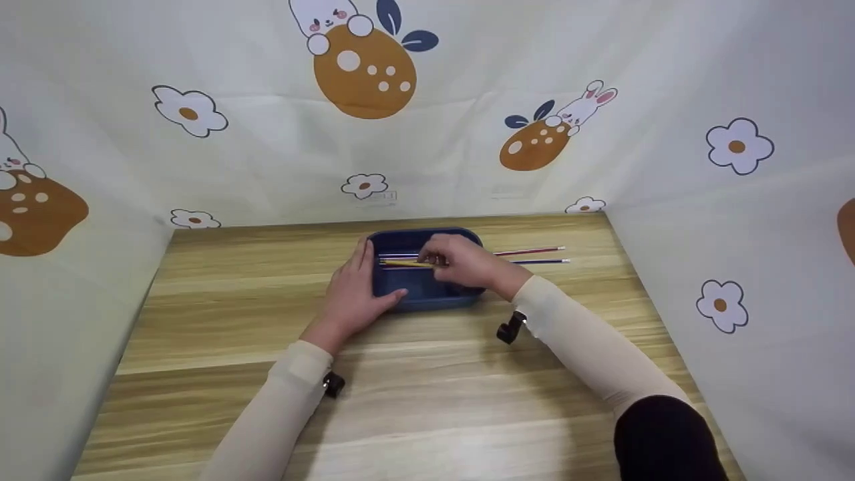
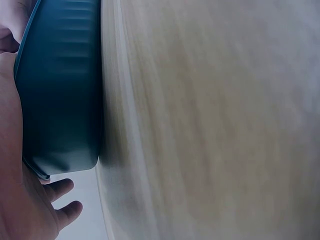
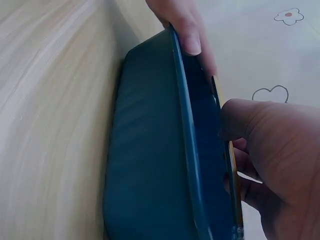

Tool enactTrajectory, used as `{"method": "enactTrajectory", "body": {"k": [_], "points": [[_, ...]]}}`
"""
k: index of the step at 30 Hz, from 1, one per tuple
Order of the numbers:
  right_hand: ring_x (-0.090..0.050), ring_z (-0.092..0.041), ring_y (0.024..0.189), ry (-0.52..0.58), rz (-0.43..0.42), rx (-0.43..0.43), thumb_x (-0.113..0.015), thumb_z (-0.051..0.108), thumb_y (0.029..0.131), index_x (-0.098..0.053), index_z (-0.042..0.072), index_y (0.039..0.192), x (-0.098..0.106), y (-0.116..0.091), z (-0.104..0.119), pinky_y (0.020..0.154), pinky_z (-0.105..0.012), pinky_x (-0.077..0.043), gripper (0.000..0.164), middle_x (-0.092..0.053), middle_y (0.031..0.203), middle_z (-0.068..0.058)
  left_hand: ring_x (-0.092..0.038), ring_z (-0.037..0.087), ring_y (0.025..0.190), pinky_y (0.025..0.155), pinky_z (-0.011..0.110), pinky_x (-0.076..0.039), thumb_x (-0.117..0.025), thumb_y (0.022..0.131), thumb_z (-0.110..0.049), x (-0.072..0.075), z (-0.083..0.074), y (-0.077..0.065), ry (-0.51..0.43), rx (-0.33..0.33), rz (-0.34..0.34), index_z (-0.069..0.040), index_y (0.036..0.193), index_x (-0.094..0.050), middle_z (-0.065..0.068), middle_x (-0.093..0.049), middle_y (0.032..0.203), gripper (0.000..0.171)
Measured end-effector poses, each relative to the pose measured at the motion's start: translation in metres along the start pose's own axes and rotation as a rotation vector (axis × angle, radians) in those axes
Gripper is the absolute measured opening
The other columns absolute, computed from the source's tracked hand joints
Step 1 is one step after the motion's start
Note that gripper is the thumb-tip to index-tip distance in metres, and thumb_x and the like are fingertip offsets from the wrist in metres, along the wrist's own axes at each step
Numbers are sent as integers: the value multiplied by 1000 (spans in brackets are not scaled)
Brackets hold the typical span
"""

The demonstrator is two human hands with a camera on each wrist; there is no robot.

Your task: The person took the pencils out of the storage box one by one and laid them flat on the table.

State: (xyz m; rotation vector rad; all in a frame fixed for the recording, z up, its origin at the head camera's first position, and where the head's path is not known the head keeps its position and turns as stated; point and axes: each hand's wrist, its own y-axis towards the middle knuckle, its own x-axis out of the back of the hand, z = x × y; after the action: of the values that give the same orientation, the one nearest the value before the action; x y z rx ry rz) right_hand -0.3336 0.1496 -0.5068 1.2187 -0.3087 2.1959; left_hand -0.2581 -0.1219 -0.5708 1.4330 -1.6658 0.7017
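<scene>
A dark blue plastic box [image 1: 414,306] stands open-topped near the back of the table. My left hand [image 1: 354,294] holds its left end, fingers along the outside and thumb over the near rim. My right hand [image 1: 461,260] is over the box and pinches a yellow pencil [image 1: 401,263] between thumb and fingers. In the right wrist view the yellow-and-dark pencil [image 3: 238,205] runs lengthwise along the open top. Other thin pencils [image 1: 394,255] lie beside it, partly hidden by the right hand. A red pencil [image 1: 531,252] and a dark blue pencil [image 1: 544,261] stick out past the box's right end, their tips white.
The wood-grain table [image 1: 427,381] is enclosed by pale cloth walls [image 1: 267,153] printed with rabbits and flowers. The back wall rises just behind the box. Small black cameras [image 1: 511,327] hang at both wrists.
</scene>
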Motion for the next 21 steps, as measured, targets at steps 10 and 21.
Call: {"method": "enactTrajectory", "body": {"k": [10,21], "points": [[-66,-26,99,14,12,13,-68,-7,92,-77,0,126,14,-19,-5,86,-41,-59,36,-71,112,-12,-29,47,163,131,63,-26,-73,94,-74,1,0,0,-13,6,5,0,176,-9,17,-6,185,128],[-63,-24,96,25,2,-80,-69,-7,92,-78,1,124,33,-45,-10,84,-40,-56,35,-70,110,-10,-29,47,163,131,62,-26,-69,94,-77,1,-1,1,12,4,12,0,176,-9,21,-9,184,128]]}}
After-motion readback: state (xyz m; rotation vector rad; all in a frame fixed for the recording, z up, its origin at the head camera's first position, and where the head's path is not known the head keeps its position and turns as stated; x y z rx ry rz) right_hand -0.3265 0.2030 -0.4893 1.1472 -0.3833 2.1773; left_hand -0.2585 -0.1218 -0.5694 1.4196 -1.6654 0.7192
